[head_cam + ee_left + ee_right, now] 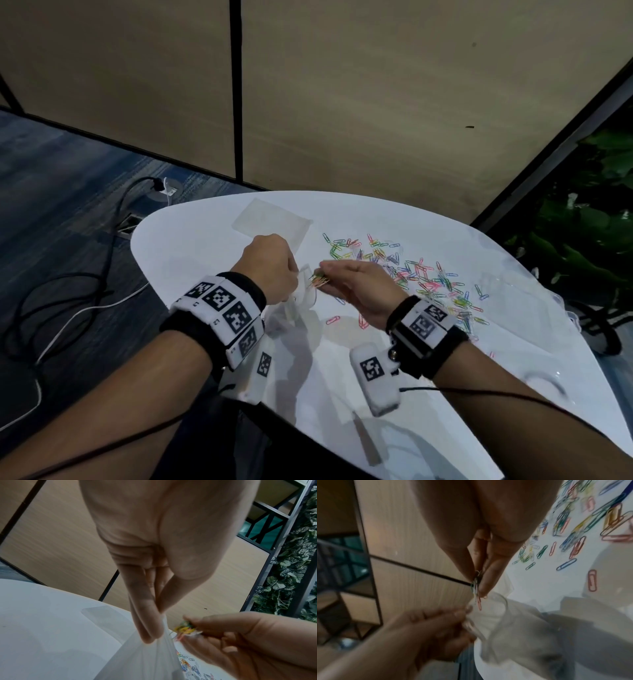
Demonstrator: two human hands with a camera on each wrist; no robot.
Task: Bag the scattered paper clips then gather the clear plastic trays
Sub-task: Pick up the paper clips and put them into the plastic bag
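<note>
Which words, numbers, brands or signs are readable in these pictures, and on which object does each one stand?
No readable words or brands.
Left wristband: black-and-white square code markers; tiny characters beside them, too small to read.
Right wristband: code markers only; no legible text.
Clear bag, paper clips, table: no print visible.

Many small bright wire paper clips (421, 274) lie spread on the white table. A thin clear plastic bag (298, 305) hangs open. A flat clear plastic tray (270, 219) lies behind.

Two hands (270, 267), one bag (294, 308), many scattered paper clips (424, 277), too many to count.
</note>
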